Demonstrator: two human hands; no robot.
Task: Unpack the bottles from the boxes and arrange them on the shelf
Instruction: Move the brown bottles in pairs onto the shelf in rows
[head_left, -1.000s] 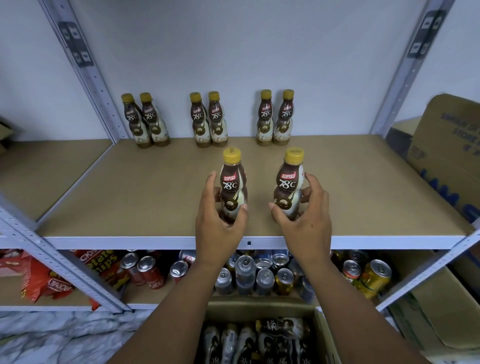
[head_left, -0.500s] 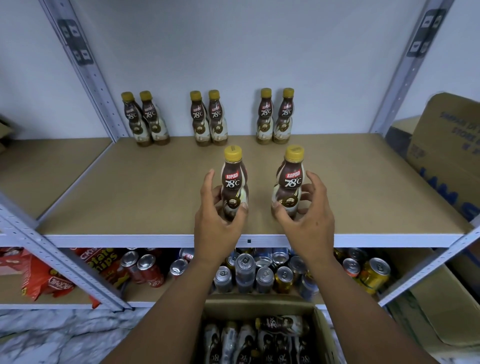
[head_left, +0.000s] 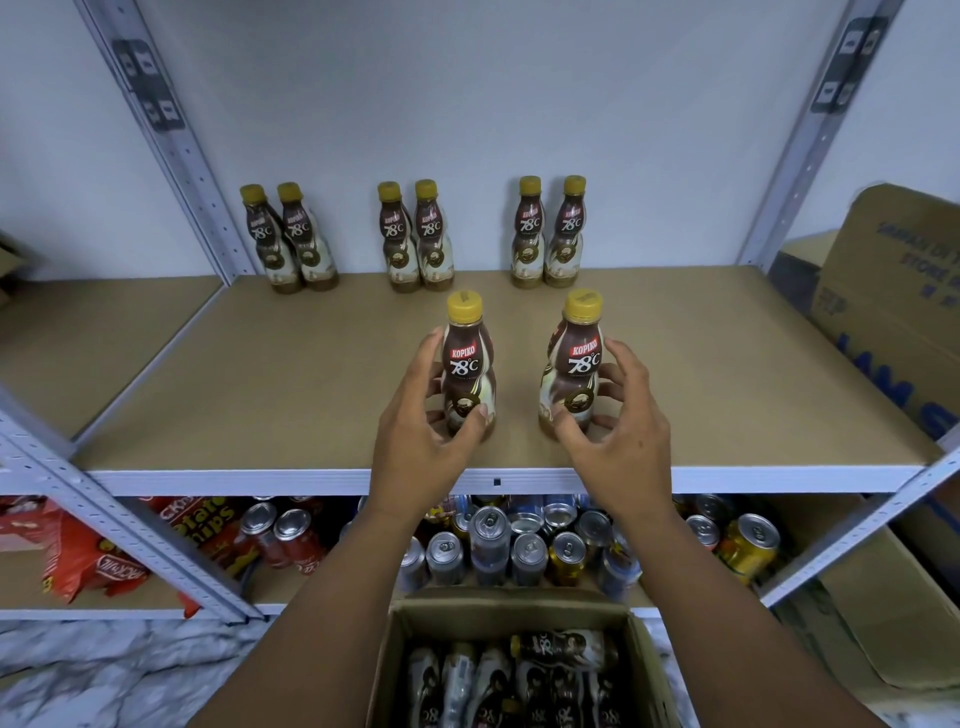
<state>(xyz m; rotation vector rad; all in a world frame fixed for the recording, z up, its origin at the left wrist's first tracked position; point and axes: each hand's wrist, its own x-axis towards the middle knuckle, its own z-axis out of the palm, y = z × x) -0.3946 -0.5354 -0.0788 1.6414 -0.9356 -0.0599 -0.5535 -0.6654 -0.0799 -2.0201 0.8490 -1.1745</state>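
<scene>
Head view: yellow-capped brown plastic bottle (head_left: 469, 374) clamped in left hand (head_left: 421, 441) fingers (head_left: 427, 364), twin bottle (head_left: 571, 374) in right hand (head_left: 618, 441); toppling risked if snagged.

Both bare forearms reach forward, side by side. The left hand (head_left: 415, 436) curls round the left yellow-capped brown bottle (head_left: 465, 358); the right hand (head_left: 623, 447) cups the right yellow-capped brown bottle (head_left: 576, 358), thumbs in front.

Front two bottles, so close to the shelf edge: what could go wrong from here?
1. The left bottle and right bottle stand near the front edge of the shelf; a knock as the left hand or right hand lets go could tip one off, perhaps onto the open box below.
2. Pushed back carelessly, they might topple the back-row bottles.
</scene>
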